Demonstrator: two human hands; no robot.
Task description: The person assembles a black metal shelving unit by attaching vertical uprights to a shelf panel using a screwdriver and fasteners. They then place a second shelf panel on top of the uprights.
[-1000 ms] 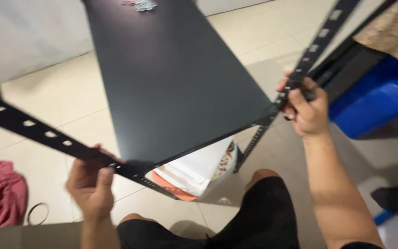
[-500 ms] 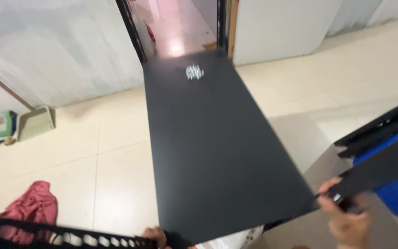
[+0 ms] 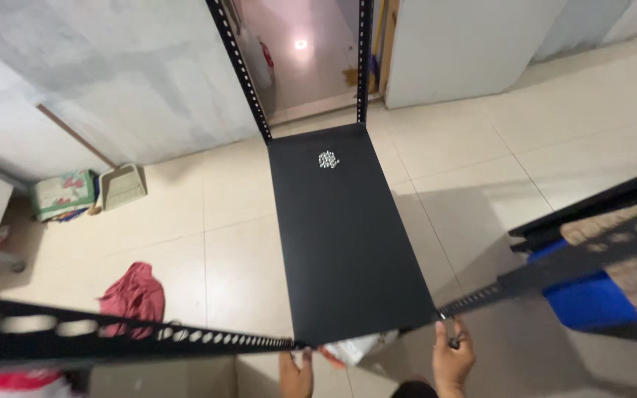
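Left hand (image 3: 296,372) grips near-left corner of flat black metal shelf panel (image 3: 344,243). Right hand (image 3: 451,357) closed on perforated black steel upright (image 3: 547,276) at near-right corner. Pile of small silver bolts (image 3: 328,159) on panel's far end. Red cloth (image 3: 134,295) left of panel.

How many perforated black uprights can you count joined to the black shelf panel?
4: two at the far end, one at the near left corner, one at the near right corner. None seems hidden.
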